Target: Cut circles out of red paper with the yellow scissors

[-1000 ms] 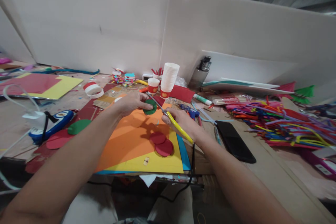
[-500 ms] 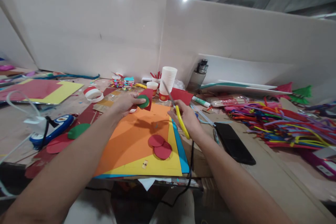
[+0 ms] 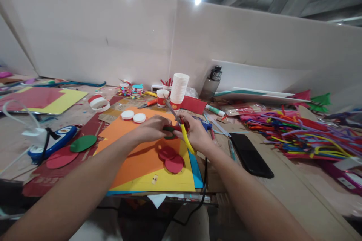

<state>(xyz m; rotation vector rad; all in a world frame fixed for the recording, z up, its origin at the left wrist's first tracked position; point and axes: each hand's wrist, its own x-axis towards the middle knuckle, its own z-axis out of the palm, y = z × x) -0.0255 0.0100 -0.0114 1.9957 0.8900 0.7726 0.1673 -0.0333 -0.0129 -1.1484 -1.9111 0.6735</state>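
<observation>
My left hand (image 3: 152, 131) is closed on a green paper circle (image 3: 168, 129) and a piece of red paper, both partly hidden by the fingers. My right hand (image 3: 195, 132) grips yellow-handled scissors (image 3: 185, 138), their blades pointing up and away to the left. Its fingertips are close to the red paper, though contact is hard to make out. Below the hands, red paper circles (image 3: 174, 163) overlap on orange paper (image 3: 138, 165), which lies over yellow paper (image 3: 181, 185). Two white lid-like discs (image 3: 128, 115) rest beyond my left hand.
Stacked paper cups (image 3: 180, 86) stand at the back near a red paper sheet (image 3: 193, 104). A black phone (image 3: 251, 154) and a heap of pipe cleaners (image 3: 305, 133) lie right. On the left are a blue device (image 3: 60, 139), a green circle (image 3: 83, 143) and a paper ring (image 3: 99, 103).
My left hand has moved right and nearer with the green circle and red paper, bringing them beside my right hand. The scissors have come slightly left and lower. The white discs are now uncovered.
</observation>
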